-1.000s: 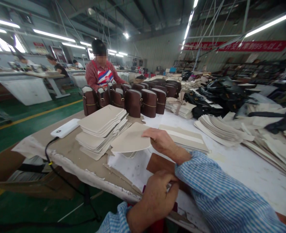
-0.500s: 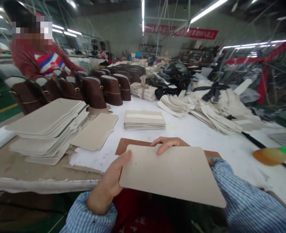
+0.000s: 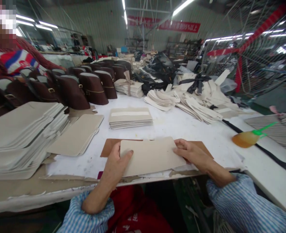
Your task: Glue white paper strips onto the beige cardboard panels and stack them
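Observation:
Between my two hands is a beige cardboard panel point(image 3: 150, 157) with rounded corners. My left hand point(image 3: 117, 161) grips its left end, thumb on top. At the right end, my right hand point(image 3: 188, 152) pinches the edge, fingers partly hidden beneath. Under the panel lies a flat brown sheet point(image 3: 201, 149), its ends showing on both sides. Just beyond is a neat stack of folded beige pieces point(image 3: 130, 121) with a pale strip across the top. To the left rest a few loose beige panels point(image 3: 77, 136), beside a tall pile of similar panels point(image 3: 21, 126).
Brown bags point(image 3: 92, 85) stand in rows at the back left, near a person in a red sleeve point(image 3: 33, 51). Fabric bundles point(image 3: 162, 98) and black material point(image 3: 157, 71) lie behind. A bottle of amber liquid with a green nozzle point(image 3: 246, 139) is at right, before a large fan point(image 3: 254, 55).
The panel has come down and away from me, nearer the brown sheet. My right hand has shifted from the panel's far edge to its right end. The view has turned right.

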`<control>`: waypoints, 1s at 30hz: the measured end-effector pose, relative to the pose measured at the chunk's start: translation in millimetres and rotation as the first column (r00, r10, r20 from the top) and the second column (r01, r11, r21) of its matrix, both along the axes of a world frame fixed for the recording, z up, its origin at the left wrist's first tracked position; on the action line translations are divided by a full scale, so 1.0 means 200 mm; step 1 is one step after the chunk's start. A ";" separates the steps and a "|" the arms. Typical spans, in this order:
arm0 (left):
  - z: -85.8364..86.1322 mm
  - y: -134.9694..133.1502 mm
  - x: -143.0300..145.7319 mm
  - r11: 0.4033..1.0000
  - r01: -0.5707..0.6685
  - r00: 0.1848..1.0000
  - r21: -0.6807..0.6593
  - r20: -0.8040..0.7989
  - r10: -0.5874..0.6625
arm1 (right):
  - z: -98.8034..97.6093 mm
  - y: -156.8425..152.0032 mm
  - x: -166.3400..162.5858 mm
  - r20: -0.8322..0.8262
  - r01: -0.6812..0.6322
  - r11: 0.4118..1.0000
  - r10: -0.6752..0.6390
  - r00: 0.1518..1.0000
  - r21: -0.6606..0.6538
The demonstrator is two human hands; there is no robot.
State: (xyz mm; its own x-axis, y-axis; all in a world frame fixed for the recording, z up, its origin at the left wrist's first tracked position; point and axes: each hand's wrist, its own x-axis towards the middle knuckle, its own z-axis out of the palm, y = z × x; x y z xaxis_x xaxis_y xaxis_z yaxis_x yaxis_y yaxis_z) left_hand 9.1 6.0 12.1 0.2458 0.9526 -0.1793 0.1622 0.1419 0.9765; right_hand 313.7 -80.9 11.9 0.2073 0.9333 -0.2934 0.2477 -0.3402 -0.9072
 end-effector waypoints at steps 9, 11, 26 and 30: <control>-0.05 0.05 -0.04 0.994 0.081 0.996 0.079 -0.046 -0.077 | 0.04 -0.01 -0.07 0.646 0.105 0.992 -0.032 0.763 -0.074; -0.05 0.07 -0.05 0.986 0.028 0.991 0.166 -0.132 -0.006 | 0.03 -0.01 -0.08 0.648 0.099 0.993 -0.036 0.761 -0.060; -0.07 0.07 -0.03 0.830 0.170 0.778 0.531 -0.589 0.218 | -0.02 -0.01 -0.10 0.833 0.021 0.995 0.069 0.549 -0.096; -0.09 0.04 -0.05 0.633 0.286 0.748 0.719 -0.581 0.322 | 0.00 -0.13 0.05 0.789 0.134 0.990 -0.117 0.604 0.044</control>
